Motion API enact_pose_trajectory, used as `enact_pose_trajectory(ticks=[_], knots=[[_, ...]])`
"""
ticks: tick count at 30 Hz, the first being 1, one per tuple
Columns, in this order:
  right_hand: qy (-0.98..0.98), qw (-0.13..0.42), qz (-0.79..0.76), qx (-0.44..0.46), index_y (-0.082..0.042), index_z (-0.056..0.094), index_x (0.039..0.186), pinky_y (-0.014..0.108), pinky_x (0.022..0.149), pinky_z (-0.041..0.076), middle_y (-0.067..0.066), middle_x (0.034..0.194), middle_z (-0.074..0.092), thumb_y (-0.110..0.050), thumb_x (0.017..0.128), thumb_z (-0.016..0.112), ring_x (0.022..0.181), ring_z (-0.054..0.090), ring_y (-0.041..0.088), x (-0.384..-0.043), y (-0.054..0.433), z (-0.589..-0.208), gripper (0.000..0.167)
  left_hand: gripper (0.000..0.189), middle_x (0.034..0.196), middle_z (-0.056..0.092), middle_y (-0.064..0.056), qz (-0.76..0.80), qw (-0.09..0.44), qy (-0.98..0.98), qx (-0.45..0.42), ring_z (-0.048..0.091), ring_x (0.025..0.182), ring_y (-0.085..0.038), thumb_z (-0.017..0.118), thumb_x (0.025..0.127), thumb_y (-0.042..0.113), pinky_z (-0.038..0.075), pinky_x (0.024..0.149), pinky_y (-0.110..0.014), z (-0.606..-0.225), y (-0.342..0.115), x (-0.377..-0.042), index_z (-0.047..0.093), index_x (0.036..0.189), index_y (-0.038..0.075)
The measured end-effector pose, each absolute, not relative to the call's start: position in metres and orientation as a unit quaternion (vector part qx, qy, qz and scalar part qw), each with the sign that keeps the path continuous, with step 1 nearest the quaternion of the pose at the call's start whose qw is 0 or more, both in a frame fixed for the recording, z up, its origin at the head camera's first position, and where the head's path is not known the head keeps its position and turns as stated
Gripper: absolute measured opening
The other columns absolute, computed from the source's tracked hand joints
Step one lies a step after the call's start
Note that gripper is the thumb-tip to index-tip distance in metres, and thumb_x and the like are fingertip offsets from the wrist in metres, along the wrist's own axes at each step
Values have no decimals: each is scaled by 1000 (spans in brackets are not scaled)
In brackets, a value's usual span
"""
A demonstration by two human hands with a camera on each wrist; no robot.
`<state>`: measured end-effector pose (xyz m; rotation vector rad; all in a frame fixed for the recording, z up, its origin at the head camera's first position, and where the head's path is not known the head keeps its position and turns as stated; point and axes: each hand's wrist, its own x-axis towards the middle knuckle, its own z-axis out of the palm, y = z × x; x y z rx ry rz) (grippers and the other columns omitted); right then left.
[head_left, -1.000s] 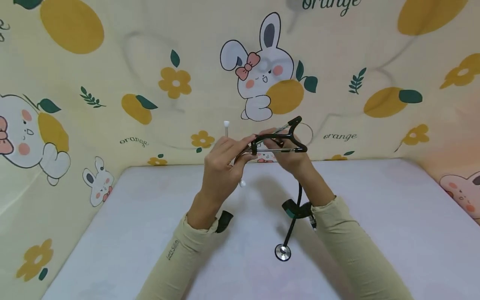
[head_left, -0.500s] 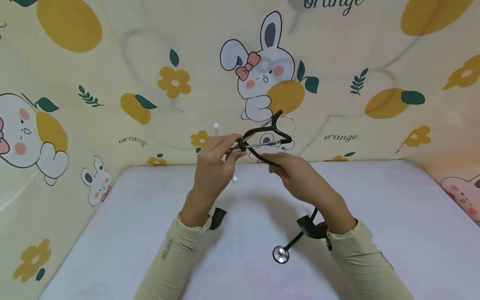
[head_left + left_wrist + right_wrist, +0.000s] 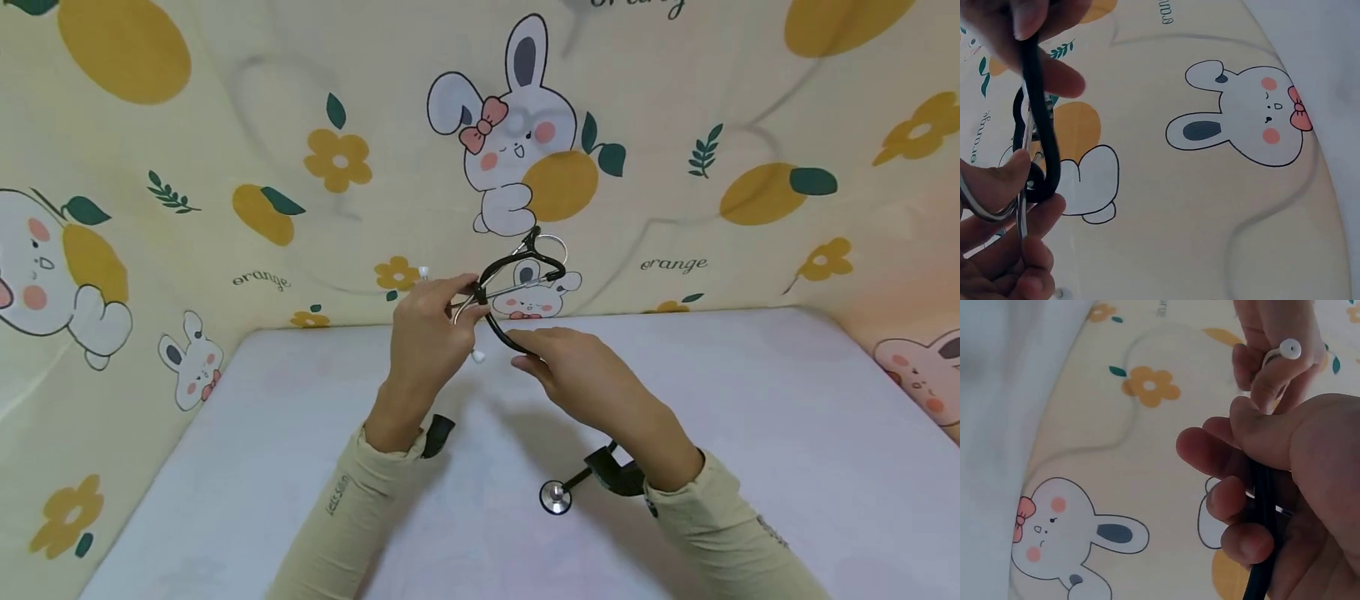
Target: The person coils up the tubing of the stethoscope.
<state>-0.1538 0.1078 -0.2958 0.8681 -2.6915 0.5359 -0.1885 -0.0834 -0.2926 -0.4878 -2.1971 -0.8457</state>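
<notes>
A stethoscope with black tubing (image 3: pixel 497 330) is held up between both hands above the far side of the table. My left hand (image 3: pixel 429 337) pinches its metal ear tubes (image 3: pixel 1022 219) beside the point where the black tubing wraps round them. White ear tips (image 3: pixel 478 357) stick out past that hand, one above and one below. With curled fingers my right hand (image 3: pixel 588 371) grips the black tubing a little to the right, also seen in the right wrist view as a dark length (image 3: pixel 1264 506) through the palm. The silver chest piece (image 3: pixel 556 497) hangs low or rests on the table; I cannot tell which.
A white-covered table (image 3: pixel 262 500) spreads beneath the hands. Behind it rises a cream wall covering (image 3: pixel 652 100) printed with rabbits, oranges and flowers. Black straps (image 3: pixel 438 436) sit at both wrists.
My right hand has come away from the looped top and moved down and right, now holding the tubing below the left hand's grip. The left hand has shifted slightly left with the ear tubes.
</notes>
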Motion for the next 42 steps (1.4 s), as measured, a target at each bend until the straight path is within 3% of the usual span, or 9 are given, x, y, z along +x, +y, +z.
enact_pose_trajectory(ticks=[4, 14, 18, 23, 30, 37, 42], knots=[[-920, 162, 158, 320, -14, 69, 107, 29, 65, 49, -3, 78, 63, -18, 95, 68, 72, 57, 15, -153, 107, -298, 13, 31, 95, 77, -7, -323, 356, -859, -179, 54, 68, -19, 81, 81, 12, 43, 60, -27, -294, -83, -189, 75, 111, 7], [-884, 255, 131, 369, -11, 74, 112, 25, 63, 52, -1, 82, 66, -15, 88, 75, 71, 59, 12, -153, 109, -295, 25, 22, 98, 75, -10, -335, 392, -836, -186, 64, 76, -26, 79, 84, 10, 52, 64, -33, -295, -89, -193, 76, 105, 3], [-860, 301, 140, 387, -8, 77, 108, 24, 63, 53, 1, 85, 69, -16, 85, 79, 72, 61, 12, -154, 111, -292, 24, 22, 98, 73, -11, -313, 402, -839, -190, 69, 86, -26, 77, 86, 12, 57, 71, -35, -297, -90, -195, 76, 106, 2], [-829, 321, 152, 431, -7, 77, 102, 22, 61, 52, 0, 84, 67, -16, 82, 81, 69, 60, 10, -156, 115, -291, 22, 24, 93, 70, -11, -284, 409, -843, -204, 67, 83, -24, 77, 87, 14, 57, 69, -31, -300, -90, -196, 76, 107, 0], [-819, 346, 171, 424, -6, 77, 98, 26, 63, 55, 1, 86, 67, -5, 76, 84, 74, 62, 13, -159, 135, -280, 23, 23, 99, 71, -6, -190, 375, -847, -326, 63, 89, -19, 74, 90, 14, 56, 77, -24, -308, -74, -196, 76, 110, 3], [-828, 352, 190, 393, -8, 77, 96, 29, 68, 56, 1, 87, 69, 2, 75, 83, 82, 65, 15, -163, 150, -276, 23, 26, 110, 75, -2, -105, 352, -816, -445, 64, 101, -19, 72, 91, 15, 49, 104, -29, -311, -60, -191, 74, 116, 8], [-828, 354, 247, 357, -10, 78, 93, 17, 70, 50, 1, 90, 71, 1, 75, 83, 84, 65, 14, -166, 156, -276, 21, 18, 106, 72, -1, -98, 355, -789, -491, 61, 94, -20, 70, 90, 7, 51, 90, -25, -306, -58, -186, 75, 108, 8]])
